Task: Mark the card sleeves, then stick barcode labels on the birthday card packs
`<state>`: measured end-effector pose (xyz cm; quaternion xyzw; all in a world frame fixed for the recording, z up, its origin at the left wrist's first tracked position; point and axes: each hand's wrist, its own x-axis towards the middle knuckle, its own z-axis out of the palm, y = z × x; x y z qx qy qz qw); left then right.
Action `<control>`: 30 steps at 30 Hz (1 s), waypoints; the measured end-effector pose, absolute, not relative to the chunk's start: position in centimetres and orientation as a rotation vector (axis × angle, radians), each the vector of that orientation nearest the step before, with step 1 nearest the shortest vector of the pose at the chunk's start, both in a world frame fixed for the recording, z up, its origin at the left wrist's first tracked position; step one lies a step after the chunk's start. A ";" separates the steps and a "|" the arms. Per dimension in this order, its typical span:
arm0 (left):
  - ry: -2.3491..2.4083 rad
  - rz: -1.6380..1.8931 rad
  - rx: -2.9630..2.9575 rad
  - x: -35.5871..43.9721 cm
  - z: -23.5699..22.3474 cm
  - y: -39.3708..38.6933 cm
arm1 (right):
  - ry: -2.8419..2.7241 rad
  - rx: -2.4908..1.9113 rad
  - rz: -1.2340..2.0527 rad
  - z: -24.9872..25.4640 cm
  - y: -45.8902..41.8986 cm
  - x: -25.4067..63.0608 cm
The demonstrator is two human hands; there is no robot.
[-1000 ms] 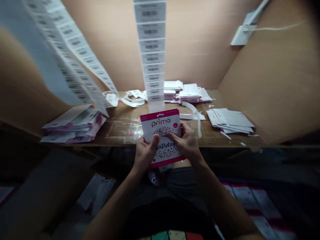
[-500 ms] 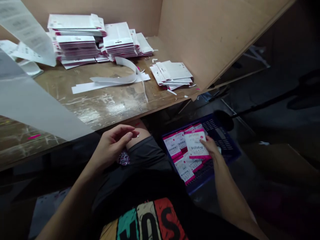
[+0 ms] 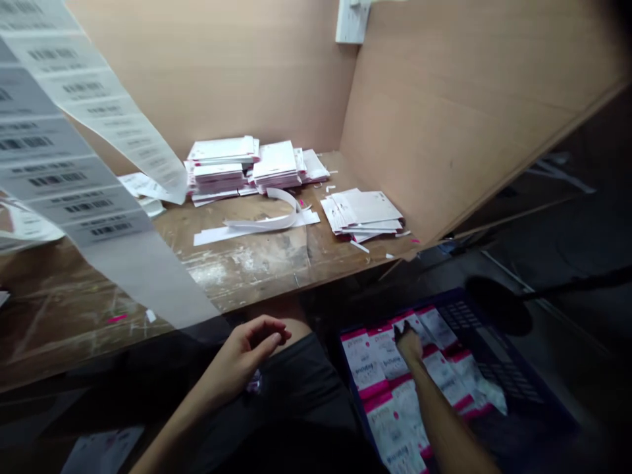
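Note:
My right hand (image 3: 407, 342) rests its dark, blurred fingers on printed white-and-magenta "prima" birthday packets (image 3: 390, 375) lying overlapped in a dark blue plastic crate (image 3: 498, 316). No packet is clearly lifted by it. My left hand (image 3: 249, 349) hangs above my thigh with loosely curled fingers and nothing visible in them. A small shiny crumpled scrap (image 3: 255, 382) lies just below that hand. A long strip of barcode labels (image 3: 64, 145) hangs down across the upper left, nearer the camera than the wooden workbench (image 3: 247, 273).
Stacks of packet cards (image 3: 222, 164) stand at the back of the bench, with a smaller pile (image 3: 360, 214) to their right and curled white backing strip (image 3: 261, 224) before them. Cardboard panels (image 3: 444, 118) wall the bench. A dark rod-like object (image 3: 498, 304) crosses above the crate.
My right hand has let go of the packet it held and now lies lower on the crate's packets. The view has swung, moving the bench and crate within the frame.

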<state>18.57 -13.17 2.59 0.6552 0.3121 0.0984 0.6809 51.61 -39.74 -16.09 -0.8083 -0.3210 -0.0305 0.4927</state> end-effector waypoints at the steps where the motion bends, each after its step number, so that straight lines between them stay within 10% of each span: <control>1: 0.699 0.227 1.481 18.5 2.8 -12.8 | -0.733 -1.977 -0.157 -15.6 -39.0 52.5; 6: 0.669 0.280 1.522 21.0 4.2 -11.5 | -0.815 -2.012 -0.616 -7.6 -31.7 55.6; 15: 0.441 0.148 1.624 22.5 5.5 -14.5 | -1.472 -1.878 -0.259 -0.1 -15.2 55.3; 30: 0.355 1.042 1.772 20.8 7.8 -4.1 | -1.449 -1.470 -0.257 16.0 -20.4 46.9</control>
